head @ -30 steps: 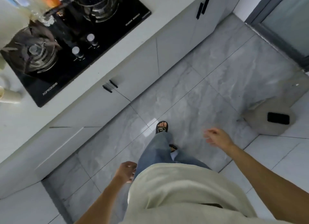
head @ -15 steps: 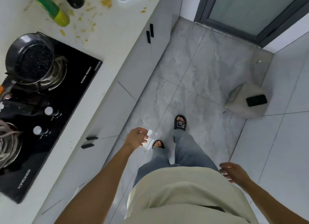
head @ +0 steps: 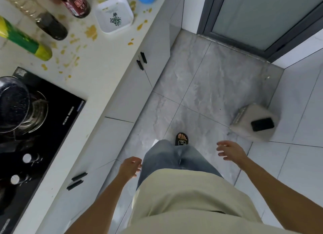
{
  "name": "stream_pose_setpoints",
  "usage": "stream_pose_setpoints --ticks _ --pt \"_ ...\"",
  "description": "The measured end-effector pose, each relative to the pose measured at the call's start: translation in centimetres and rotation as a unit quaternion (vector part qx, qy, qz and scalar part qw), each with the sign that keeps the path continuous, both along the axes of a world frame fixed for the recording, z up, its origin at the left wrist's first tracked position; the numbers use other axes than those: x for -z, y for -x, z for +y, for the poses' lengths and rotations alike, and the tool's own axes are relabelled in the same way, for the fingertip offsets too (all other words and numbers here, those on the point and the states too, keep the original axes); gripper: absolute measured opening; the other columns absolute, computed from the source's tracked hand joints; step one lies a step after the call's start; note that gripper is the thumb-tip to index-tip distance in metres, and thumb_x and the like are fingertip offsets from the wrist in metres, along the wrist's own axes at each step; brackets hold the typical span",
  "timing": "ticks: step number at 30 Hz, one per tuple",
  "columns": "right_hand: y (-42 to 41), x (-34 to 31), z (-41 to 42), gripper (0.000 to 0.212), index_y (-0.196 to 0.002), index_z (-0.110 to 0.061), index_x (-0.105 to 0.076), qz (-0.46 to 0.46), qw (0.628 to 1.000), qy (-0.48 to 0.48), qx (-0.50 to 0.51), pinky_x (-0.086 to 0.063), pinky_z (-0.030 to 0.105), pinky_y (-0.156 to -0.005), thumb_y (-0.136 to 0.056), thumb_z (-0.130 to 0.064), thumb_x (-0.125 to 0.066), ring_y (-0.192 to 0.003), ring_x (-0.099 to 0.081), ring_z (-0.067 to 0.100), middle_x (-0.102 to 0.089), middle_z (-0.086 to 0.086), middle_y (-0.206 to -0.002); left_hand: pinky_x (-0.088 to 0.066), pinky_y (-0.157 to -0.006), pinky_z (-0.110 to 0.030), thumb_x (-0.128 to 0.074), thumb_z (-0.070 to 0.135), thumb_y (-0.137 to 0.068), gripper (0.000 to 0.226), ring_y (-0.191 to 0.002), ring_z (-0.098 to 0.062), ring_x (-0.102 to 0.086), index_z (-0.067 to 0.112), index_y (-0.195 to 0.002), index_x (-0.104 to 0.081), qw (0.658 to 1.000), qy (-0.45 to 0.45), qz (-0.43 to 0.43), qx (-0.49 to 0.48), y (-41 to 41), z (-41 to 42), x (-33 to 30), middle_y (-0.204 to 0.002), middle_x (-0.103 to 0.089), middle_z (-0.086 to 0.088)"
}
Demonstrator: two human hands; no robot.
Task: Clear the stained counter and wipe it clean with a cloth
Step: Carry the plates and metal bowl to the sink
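Counter [head: 104, 71], spattered with yellow stains, runs past the black stove [head: 52, 122], carrying bottles and a white square dish [head: 114, 15] beyond it. I see my left hand [head: 130, 167] and right hand [head: 230, 150] loose, fingers spread, holding nothing, below the counter's edge.
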State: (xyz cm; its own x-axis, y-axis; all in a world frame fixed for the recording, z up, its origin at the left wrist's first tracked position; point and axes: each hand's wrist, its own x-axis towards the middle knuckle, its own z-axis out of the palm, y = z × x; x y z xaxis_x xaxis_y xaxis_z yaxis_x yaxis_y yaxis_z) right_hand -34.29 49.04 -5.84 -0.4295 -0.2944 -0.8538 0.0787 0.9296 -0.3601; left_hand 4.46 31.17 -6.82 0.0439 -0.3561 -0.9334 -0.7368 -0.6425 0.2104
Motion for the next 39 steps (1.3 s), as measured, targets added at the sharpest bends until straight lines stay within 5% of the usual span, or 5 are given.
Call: stream_pose_setpoints --ticks 10,21,30,34,39 --pt "7.8 -0.1 -15.9 0.02 -0.122 -0.014 -0.067 -0.016 0.997 0.063 -0.043 -0.057 0.031 -0.079 -0.105 -0.02 -0.058 -0.096 -0.072 0.025 -0.072 0.008 -0.112 -0.056 -0.095 -0.051 -0.066 0.015 -0.102 0.024 -0.101 -0.042 -0.07 -0.005 -0.115 -0.068 0.994 -0.045 -0.003 -0.1 4.1 -5.3 0.3 -0.113 -0.073 -0.027" --pt "13.8 0.0 -21.7 0.017 -0.119 -0.007 -0.066 -0.017 0.998 -0.002 -0.061 -0.052 0.035 -0.072 -0.106 -0.012 -0.055 -0.083 -0.066 0.028 -0.072 0.02 -0.106 -0.052 -0.071 -0.034 -0.064 0.017 -0.101 0.013 -0.077 -0.027 -0.067 0.006 -0.107 -0.069 0.996 0.029 0.034 -0.077 15.3 -21.0 0.1 -0.089 -0.073 -0.012" --pt "23.3 2.4 -25.9 0.019 -0.116 -0.004 -0.068 -0.031 0.995 -0.061 -0.073 -0.045 0.03 -0.061 -0.1 -0.004 -0.059 -0.067 -0.061 0.027 -0.072 0.013 -0.087 -0.062 -0.078 -0.036 -0.059 0.03 -0.102 0.014 -0.085 -0.023 -0.074 0.02 -0.103 -0.069 0.993 0.092 0.057 -0.039 25.1 -30.7 -0.6 -0.096 -0.077 -0.004" --pt "28.8 2.5 -32.1 0.02 -0.119 -0.008 -0.069 -0.008 0.99 -0.043 -0.134 -0.055 0.038 -0.072 -0.103 -0.012 -0.059 -0.078 -0.07 0.031 -0.075 0.013 -0.098 -0.061 -0.075 -0.034 -0.06 0.028 -0.103 0.017 -0.084 -0.023 -0.074 0.016 -0.109 -0.071 0.989 0.099 0.034 -0.1 27.7 -31.3 -0.3 -0.096 -0.077 -0.005" --pt "33.1 1.0 -42.3 0.022 -0.123 -0.013 -0.067 0.022 0.974 0.009 -0.225 -0.055 0.027 -0.069 -0.105 -0.022 -0.057 -0.088 -0.072 0.022 -0.073 0.006 -0.104 -0.06 -0.075 -0.038 -0.06 0.017 -0.104 0.018 -0.085 -0.03 -0.074 0.006 -0.111 -0.073 0.979 0.092 0.004 -0.183 29.2 -29.2 -0.1 -0.099 -0.078 -0.014"
